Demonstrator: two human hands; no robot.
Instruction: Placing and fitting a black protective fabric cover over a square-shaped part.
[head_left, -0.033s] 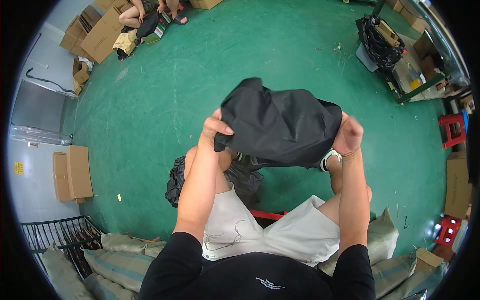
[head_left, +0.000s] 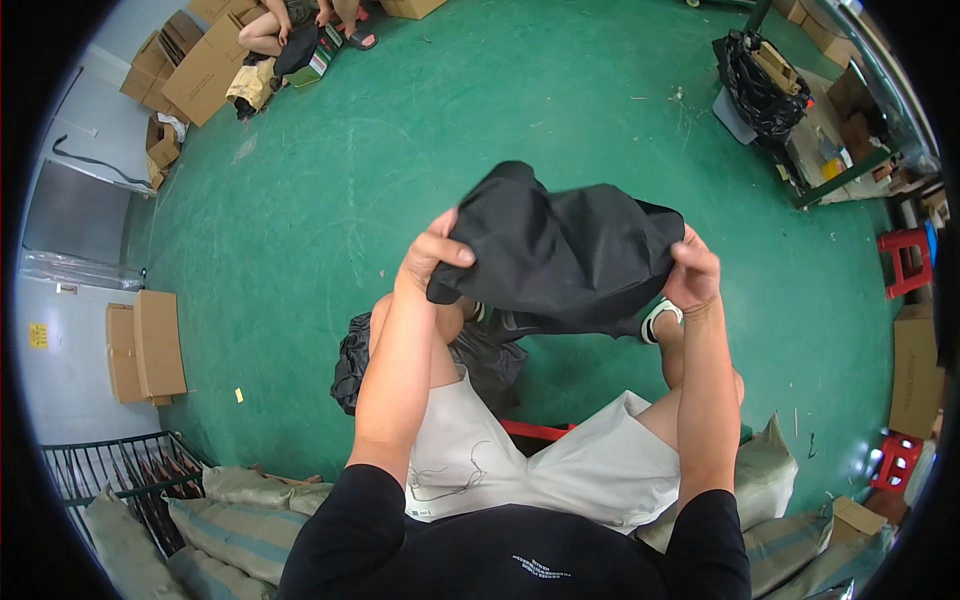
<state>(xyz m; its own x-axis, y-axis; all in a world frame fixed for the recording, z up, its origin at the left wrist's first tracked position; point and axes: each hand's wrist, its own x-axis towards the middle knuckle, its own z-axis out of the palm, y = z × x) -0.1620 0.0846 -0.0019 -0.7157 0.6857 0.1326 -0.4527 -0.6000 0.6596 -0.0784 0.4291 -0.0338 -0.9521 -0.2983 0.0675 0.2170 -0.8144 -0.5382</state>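
Observation:
A limp, creased piece of black fabric (head_left: 565, 245) is stretched between my two hands above my knees. I cannot tell what kind of article it is. My left hand (head_left: 437, 252) grips its left end, thumb on the near side. At the right end, my right hand (head_left: 695, 272) is closed on the edge with its thumb bent over the cloth. The fabric's lower edge hangs down between my legs and hides part of the floor and my feet. Beneath it on the left lies dark plastic sheeting or a bag (head_left: 490, 362).
Stuffed woven sacks (head_left: 235, 535) lie on both sides of me. Cardboard boxes (head_left: 158, 345) lean by the left wall. Another person (head_left: 300, 25) sits at the far left, handling black cloth. A black-lined bin (head_left: 760, 95), a rack and red stools (head_left: 905, 262) stand at the right.
The fabric has shifted slightly down. My right hand has turned, its thumb now showing over the cloth's edge, and my left hand has moved a little to the right.

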